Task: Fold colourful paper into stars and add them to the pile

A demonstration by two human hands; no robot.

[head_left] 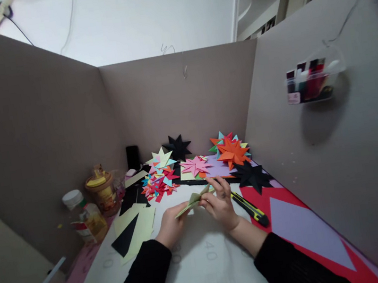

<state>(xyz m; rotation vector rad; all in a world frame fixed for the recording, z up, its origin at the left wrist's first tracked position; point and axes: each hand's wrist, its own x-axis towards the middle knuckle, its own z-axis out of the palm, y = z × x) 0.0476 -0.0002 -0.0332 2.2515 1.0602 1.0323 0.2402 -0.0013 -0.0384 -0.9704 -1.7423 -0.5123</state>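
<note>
The folded paper [195,200] is held up over the white mat [202,259], between both hands. The left hand [172,224] has its fingers closed on the near-left end; the right hand [223,207] pinches the other end between thumb and finger, its remaining fingers raised and loosely curled. It looks very light, probably crisp along the creases but easily bent at the flaps, likelier to crumple than slip. A gentle pinch on the creased edges should suit it best.
</note>
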